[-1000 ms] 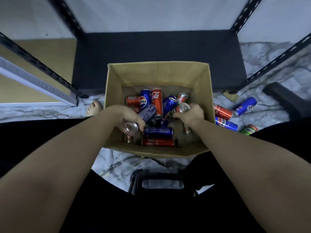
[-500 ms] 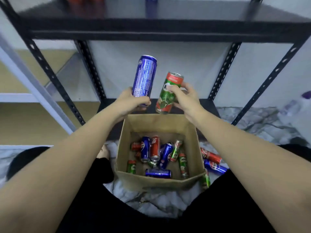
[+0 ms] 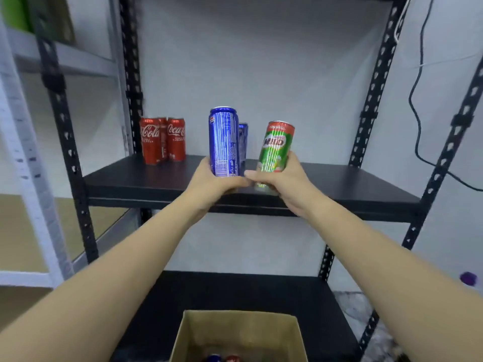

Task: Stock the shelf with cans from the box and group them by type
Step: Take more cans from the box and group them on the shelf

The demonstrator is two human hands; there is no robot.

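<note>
Far left on the black shelf board (image 3: 125, 178): a group of red Coca-Cola cans (image 3: 162, 139), upright and touching one another, near the left rear upright.

Centre: the left hand (image 3: 213, 180) is clamped around the lower part of a blue Pepsi can (image 3: 224, 141), held upright over the front part of the board. A second blue can (image 3: 243, 138) stands just behind it, mostly hidden.

Right of centre: the right hand (image 3: 283, 180) is closed around the lower part of a green Milo can (image 3: 276, 150), tilted slightly right. The two hands touch at the thumbs.

Near, bottom centre: the cardboard box (image 3: 235, 333) sits below the shelf, open, with can tops visible inside.
</note>
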